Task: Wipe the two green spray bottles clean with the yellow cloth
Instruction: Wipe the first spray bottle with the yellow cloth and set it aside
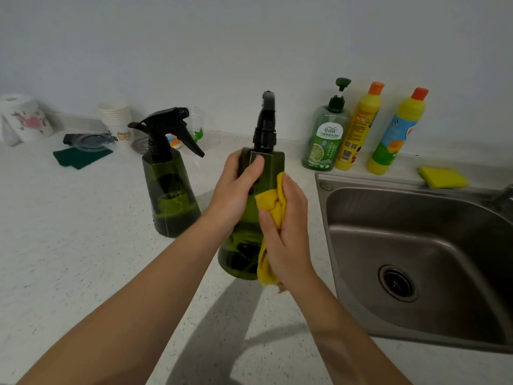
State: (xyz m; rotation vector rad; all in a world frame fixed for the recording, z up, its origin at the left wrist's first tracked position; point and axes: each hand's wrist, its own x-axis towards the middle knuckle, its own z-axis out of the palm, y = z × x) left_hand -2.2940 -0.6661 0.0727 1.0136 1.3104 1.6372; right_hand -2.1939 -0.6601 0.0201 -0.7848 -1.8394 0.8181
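Item, near green spray bottle [244, 218]: held above the speckled desk [83, 259], just left of the sink [416, 245], its black trigger head uppermost. The left hand [236, 187] grips its shoulder, fingers curled round the far side and thumb pressed near the neck; this grip likely steadies the bottle and leaves the lower body free for wiping. Item, yellow cloth [270, 207]: bunched between the right hand [286, 232] and the bottle's right flank, one end hanging below the bottle's base. The right hand is closed on the cloth, palm pressing it against the plastic, so the fabric rather than the skin meets the surface. Item, second green spray bottle [169, 190]: standing upright on the desk to the left, apart from both hands, touched by neither; judged to be awaiting its turn, though whether it is already clean cannot be told. Sundry: a green pump bottle [324, 137] and two yellow bottles with orange caps [358, 126] [397, 132] stand against the wall behind the sink; a yellow sponge [442, 177] lies on the sink's rim; a green scouring pad [82, 157], stacked paper cups [115, 115] and a floral tissue roll [25, 118] sit at far left.
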